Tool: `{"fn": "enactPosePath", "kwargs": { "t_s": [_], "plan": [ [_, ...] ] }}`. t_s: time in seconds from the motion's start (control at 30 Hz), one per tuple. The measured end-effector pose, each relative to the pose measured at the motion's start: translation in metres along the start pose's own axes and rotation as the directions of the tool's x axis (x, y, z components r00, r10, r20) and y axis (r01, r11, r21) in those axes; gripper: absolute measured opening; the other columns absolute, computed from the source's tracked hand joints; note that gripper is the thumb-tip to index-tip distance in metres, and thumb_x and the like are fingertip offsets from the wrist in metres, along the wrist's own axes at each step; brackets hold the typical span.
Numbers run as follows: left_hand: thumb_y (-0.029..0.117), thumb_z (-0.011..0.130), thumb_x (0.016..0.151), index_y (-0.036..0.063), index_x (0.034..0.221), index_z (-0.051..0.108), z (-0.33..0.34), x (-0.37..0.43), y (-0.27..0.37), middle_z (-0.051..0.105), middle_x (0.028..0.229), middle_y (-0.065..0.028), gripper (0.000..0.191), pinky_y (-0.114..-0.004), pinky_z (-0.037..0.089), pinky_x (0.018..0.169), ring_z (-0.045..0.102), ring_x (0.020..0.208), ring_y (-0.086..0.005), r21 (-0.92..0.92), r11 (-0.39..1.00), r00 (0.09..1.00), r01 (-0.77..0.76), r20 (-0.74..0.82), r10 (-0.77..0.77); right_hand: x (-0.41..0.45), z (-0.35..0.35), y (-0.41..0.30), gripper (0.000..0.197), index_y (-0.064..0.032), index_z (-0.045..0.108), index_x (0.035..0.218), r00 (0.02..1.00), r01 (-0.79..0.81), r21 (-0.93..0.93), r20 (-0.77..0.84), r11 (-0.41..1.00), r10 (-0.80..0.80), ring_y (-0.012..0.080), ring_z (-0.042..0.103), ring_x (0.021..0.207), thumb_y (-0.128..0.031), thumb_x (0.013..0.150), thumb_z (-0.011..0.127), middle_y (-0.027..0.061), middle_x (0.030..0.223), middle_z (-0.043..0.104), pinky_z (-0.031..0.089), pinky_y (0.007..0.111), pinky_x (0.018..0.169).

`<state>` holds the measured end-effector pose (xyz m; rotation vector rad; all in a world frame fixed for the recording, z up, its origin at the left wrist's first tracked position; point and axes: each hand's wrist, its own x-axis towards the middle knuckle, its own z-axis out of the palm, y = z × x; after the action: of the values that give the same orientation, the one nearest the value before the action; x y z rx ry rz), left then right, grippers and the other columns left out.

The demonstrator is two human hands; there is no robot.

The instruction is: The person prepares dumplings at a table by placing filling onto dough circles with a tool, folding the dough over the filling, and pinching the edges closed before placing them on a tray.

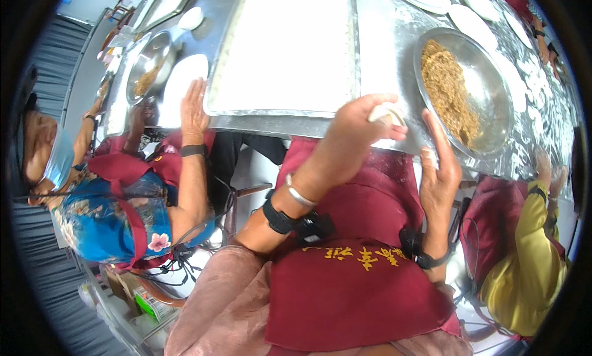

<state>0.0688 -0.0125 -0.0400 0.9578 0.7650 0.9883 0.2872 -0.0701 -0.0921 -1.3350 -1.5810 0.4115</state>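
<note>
My left hand (356,129) holds a folded piece of white dough (387,113), which looks like a dumpling wrapper, in its fingers above the table's front edge. Fingers partly cover the dough, so what is inside it cannot be told. My right hand (440,168) is raised to the right of it with nothing in it, thumb and fingers apart. The thumb tip is whitish. Just beyond those fingers stands a steel bowl (492,97) of brown minced filling (446,87); whether they touch its rim is unclear.
A large metal tray (282,112), its inside washed out by glare, lies ahead. Left of it are a co-worker's hand (193,108), a white plate (185,85) and another steel bowl (164,62) with filling. Flour streaks the steel table (550,110) at right, where another person's hands (550,168) are.
</note>
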Motion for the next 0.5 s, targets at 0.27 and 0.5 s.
{"fn": "enactPosePath", "kwargs": {
  "t_s": [0.27, 0.5],
  "plan": [
    [-0.011, 0.066, 0.102, -0.0069, 0.142, 0.074, -0.144, 0.084, 0.050, 0.082, 0.123, -0.0150, 0.040, -0.034, 0.066, 0.094, 0.082, 0.104, -0.0216, 0.581, 0.814, 0.935, -0.011, -0.283, 0.215, 0.000, -0.018, -0.003, 0.038, -0.0009, 0.079, 0.140, 0.995, -0.077, 0.106, 0.064, 0.991, 0.070, 0.0327, 0.073, 0.142, 0.005, 0.103, 0.074, 0.0215, 0.148, 0.077, 0.053, 0.041, 0.121],
    [-0.009, 0.069, 0.098, -0.0042, 0.128, 0.082, -0.178, 0.125, 0.027, 0.082, 0.111, -0.0081, 0.033, -0.029, 0.061, 0.082, 0.074, 0.092, -0.0131, 0.765, 0.620, 0.951, 0.173, -0.294, 0.098, 0.000, -0.029, 0.010, 0.033, -0.0011, 0.082, 0.134, 0.990, -0.106, 0.123, 0.105, 0.987, 0.094, 0.0331, 0.075, 0.139, 0.006, 0.102, 0.075, 0.0221, 0.145, 0.079, 0.055, 0.040, 0.119]
  ]
}}
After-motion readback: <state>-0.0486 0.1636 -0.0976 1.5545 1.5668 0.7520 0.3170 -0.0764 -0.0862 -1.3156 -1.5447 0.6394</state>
